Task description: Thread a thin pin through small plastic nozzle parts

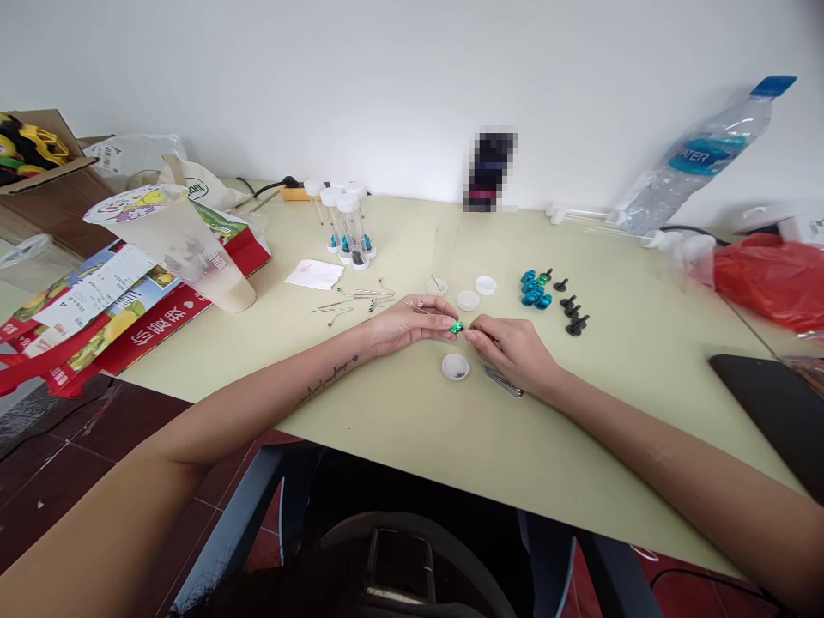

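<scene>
My left hand [412, 324] pinches a small green part [457, 328] above the middle of the table. Close on its right, my right hand [511, 345] has thumb and forefinger closed at the dark end of the same part. A round white cap [455, 367] with tiny pieces in it lies just below the hands. Metal rods [503, 380] rest beside my right hand, partly under it. Beyond the hands are more white caps [468, 300]. Blue metallic parts [533, 290] and black knobbed pieces [571, 306] stand to the right. Thin wire-like pieces [364, 294] lie on the left.
Clear tubes [351, 230] with white caps stand at the back beside a paper slip [314, 274]. A tilted drink cup [173, 245], red bags [160, 326] and a cardboard box [55, 202] fill the left. A water bottle [701, 159] leans back right; a black device [766, 412] lies near the right edge.
</scene>
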Available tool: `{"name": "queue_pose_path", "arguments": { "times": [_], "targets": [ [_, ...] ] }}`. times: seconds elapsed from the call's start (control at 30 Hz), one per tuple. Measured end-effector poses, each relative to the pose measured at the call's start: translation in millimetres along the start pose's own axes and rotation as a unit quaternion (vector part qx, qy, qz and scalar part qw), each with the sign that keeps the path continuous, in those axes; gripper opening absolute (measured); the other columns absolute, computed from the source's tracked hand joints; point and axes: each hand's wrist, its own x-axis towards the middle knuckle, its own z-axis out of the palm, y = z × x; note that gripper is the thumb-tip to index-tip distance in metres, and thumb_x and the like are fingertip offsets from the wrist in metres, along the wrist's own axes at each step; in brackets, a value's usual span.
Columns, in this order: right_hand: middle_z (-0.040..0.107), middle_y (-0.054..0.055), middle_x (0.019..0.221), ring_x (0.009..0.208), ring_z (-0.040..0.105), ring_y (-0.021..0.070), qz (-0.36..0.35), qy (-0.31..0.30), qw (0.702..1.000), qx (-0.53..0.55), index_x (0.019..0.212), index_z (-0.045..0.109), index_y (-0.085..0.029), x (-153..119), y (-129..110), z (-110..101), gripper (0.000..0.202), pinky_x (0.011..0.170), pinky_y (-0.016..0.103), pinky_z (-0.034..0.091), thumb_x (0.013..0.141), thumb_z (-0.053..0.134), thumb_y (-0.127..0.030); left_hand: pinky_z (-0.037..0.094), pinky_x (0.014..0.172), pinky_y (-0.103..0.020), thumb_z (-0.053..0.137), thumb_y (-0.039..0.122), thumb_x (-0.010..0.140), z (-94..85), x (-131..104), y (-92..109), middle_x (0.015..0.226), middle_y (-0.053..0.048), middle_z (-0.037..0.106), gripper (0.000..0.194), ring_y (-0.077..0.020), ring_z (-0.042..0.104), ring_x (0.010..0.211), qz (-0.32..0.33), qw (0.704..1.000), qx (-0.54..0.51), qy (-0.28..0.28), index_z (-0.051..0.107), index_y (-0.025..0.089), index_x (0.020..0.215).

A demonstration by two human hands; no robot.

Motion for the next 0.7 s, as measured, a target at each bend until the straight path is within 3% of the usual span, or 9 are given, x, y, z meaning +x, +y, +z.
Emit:
{"name": "queue_pose_path", "arguments": {
  "times": [0.7],
  "targets": [
    [0.049, 0.002, 0.061, 0.054, 0.037, 0.0019, 0.001, -0.006, 1.0, 0.001, 0.077, 0.054, -0.01, -0.2, -0.2, -0.5, 0.054, 0.055, 0.015, 0.022, 0.094, 0.023, -0.051, 0.045, 0.091, -0.032, 0.07, 0.022, 0.07, 0.7, -0.6, 0.9, 0.089, -0.007, 0.062, 0.029, -0.0129, 0.062, 0.086, 0.001, 1.0, -0.004, -0.006, 0.059, 0.008, 0.093]
  ]
}}
